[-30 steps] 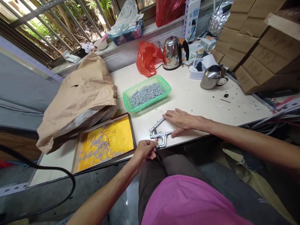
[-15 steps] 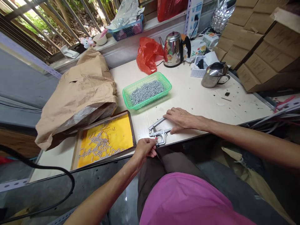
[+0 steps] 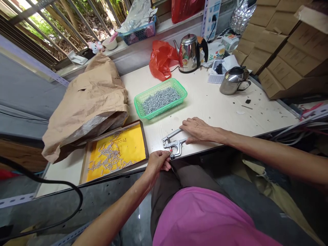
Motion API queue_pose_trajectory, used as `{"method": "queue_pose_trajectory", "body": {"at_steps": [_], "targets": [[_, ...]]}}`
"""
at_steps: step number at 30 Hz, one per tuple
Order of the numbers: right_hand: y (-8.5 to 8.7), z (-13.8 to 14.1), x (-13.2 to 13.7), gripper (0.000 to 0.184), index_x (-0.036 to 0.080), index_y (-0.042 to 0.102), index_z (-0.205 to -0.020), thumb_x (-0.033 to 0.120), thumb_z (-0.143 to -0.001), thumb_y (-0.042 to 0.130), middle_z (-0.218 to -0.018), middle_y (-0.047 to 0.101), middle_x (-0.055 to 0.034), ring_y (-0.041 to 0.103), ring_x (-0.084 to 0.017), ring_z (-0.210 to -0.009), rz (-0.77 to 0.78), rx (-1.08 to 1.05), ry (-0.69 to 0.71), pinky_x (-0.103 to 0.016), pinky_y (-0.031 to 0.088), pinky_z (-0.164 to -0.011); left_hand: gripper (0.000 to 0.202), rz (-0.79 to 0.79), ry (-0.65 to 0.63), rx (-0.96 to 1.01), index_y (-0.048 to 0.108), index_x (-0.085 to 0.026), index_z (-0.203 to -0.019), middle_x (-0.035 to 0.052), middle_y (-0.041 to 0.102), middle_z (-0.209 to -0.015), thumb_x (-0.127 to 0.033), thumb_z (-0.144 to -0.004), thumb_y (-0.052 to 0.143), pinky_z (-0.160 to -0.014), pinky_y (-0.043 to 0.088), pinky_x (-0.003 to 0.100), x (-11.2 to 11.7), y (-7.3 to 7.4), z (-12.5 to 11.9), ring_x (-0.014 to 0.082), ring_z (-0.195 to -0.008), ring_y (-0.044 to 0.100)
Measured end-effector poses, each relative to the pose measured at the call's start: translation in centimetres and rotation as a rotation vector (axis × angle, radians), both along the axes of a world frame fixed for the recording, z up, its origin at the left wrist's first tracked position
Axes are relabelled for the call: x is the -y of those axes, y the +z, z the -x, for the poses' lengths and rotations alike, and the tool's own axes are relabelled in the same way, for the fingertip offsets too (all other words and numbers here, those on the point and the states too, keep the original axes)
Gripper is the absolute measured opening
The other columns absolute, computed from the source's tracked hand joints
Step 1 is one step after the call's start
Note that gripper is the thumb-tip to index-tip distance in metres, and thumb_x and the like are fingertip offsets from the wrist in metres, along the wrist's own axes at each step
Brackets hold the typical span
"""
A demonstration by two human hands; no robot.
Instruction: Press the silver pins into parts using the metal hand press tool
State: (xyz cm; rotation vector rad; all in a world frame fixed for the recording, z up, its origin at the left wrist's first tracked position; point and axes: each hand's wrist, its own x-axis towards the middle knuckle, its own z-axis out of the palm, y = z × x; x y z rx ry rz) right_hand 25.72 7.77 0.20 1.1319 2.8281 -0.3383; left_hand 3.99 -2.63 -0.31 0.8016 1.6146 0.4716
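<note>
Snap-fastener pliers (image 3: 175, 146), metal with a spring and a red piece at the jaw, lie at the table's front edge with their handles spread. My right hand (image 3: 198, 130) wraps around the handle ends, fingers on the upper handle and thumb by the lower one. Thumb and forefinger of my left hand (image 3: 159, 161) pinch together at the jaw; whatever is between them is too small to make out. To the left, a shallow tray (image 3: 145, 143) lined with a yellow sheet holds scattered small metal pins (image 3: 110, 155). Beyond the pliers, a green basket (image 3: 153, 115) is filled with similar small metal parts (image 3: 161, 99).
A big brown paper bag (image 3: 87, 92) stands behind the tray. Toward the back are a red plastic bag (image 3: 161, 59), a steel kettle (image 3: 188, 54) and a small steel pot (image 3: 232, 83). Cardboard boxes (image 3: 289, 51) are stacked at right. A black cable (image 3: 56, 182) hangs at left.
The view has shifted very slightly. Both hands keep their places on the pliers, with no clear movement of the handles.
</note>
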Motion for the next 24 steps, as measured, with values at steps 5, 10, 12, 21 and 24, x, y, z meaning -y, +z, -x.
{"method": "queue_pose_trajectory", "body": {"at_steps": [5, 10, 12, 21, 24], "targets": [[-0.1, 0.2, 0.2, 0.042, 0.015, 0.061, -0.106, 0.044, -0.077, 0.072, -0.109, 0.059, -0.0121, 0.052, -0.028, -0.103, -0.013, 0.012, -0.032, -0.038, 0.035, -0.085, 0.025, -0.547, -0.165, -0.453, 0.063, -0.016, -0.097, 0.0015, 0.063, -0.072, -0.036, -0.087, 0.052, -0.056, 0.047, 0.025, 0.5, 0.3, -0.8, 0.0129, -0.057, 0.059], [-0.8, 0.1, 0.7, 0.043, 0.015, 0.058, -0.112, 0.042, -0.08, 0.068, -0.111, 0.058, -0.0131, 0.052, -0.028, -0.104, -0.047, -0.023, -0.033, -0.039, 0.038, -0.086, 0.041, -0.971, -0.638, -0.73, 0.053, -0.016, -0.124, 0.0131, 0.057, -0.127, -0.024, -0.084, 0.058, -0.099, 0.043, 0.042, -2.4, -0.3, -3.2, 0.027, -0.119, 0.05], [-1.2, -0.1, 0.9, 0.043, 0.014, 0.057, -0.114, 0.042, -0.082, 0.065, -0.112, 0.057, -0.0141, 0.052, -0.028, -0.104, -0.05, -0.04, -0.026, -0.039, 0.04, -0.086, 0.049, -0.961, -0.766, -0.774, 0.048, -0.012, -0.128, 0.017, 0.051, -0.136, -0.022, -0.082, 0.06, -0.105, 0.039, 0.045, -3.8, -0.5, -4.1, 0.0291, -0.127, 0.044], [-3.1, -1.6, 0.7, 0.05, 0.016, 0.057, -0.114, 0.039, -0.071, 0.068, -0.107, 0.057, -0.0137, 0.056, -0.029, -0.096, 0.014, -0.128, -0.009, -0.039, 0.048, -0.079, 0.057, -0.805, -0.998, -0.769, 0.043, -0.012, -0.126, 0.0136, 0.057, -0.122, -0.037, -0.08, 0.064, -0.095, 0.044, 0.039, -5.7, -0.5, -4.5, 0.0268, -0.112, 0.051], [-3.8, -1.6, 0.6, 0.046, 0.019, 0.06, -0.111, 0.039, -0.07, 0.066, -0.1, 0.06, -0.0118, 0.058, -0.031, -0.092, -0.048, -0.127, -0.011, -0.043, 0.048, -0.078, 0.058, -0.78, -1.026, -0.802, 0.047, -0.01, -0.122, 0.0145, 0.058, -0.113, -0.043, -0.078, 0.066, -0.089, 0.046, 0.039, -5.9, -0.4, -4.7, 0.0279, -0.107, 0.052]]}}
